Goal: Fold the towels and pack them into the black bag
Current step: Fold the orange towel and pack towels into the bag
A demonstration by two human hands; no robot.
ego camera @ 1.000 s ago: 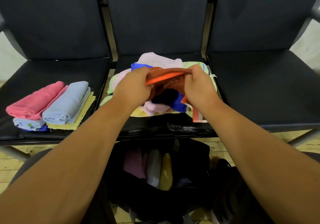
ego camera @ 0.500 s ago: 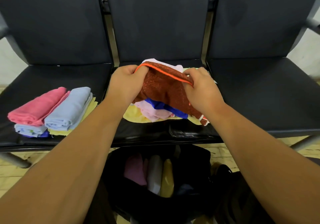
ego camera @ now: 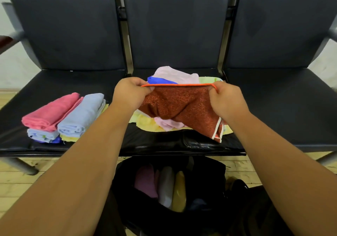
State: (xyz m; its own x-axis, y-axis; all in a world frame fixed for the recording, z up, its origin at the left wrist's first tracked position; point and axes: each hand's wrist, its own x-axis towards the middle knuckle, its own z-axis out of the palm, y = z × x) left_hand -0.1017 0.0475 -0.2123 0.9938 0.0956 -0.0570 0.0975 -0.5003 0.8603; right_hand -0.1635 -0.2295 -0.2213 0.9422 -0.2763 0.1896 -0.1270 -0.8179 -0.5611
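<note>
A rust-red towel [ego camera: 180, 106] with an orange hem is stretched between my hands above the middle seat. My left hand [ego camera: 130, 92] pinches its top left corner, and my right hand [ego camera: 225, 100] pinches the top right corner. The rest of the cloth hangs twisted toward the seat's front edge. Under it lies a loose pile of towels [ego camera: 175, 76] in pale pink, blue and yellow. Folded pink and light-blue towels [ego camera: 63, 114] sit stacked on the left seat. The black bag [ego camera: 206, 177] stands open on the floor below, with several folded towels upright inside.
A row of three black padded seats [ego camera: 284, 104] with metal frames fills the view; the right seat holds nothing. Chair legs [ego camera: 20, 165] stand on a pale wooden floor. Another dark bag or strap [ego camera: 242, 195] lies right of the black bag.
My hands have moved apart and pulled the red towel's orange-hemmed edge taut and straight; a second ago it was bunched between them.
</note>
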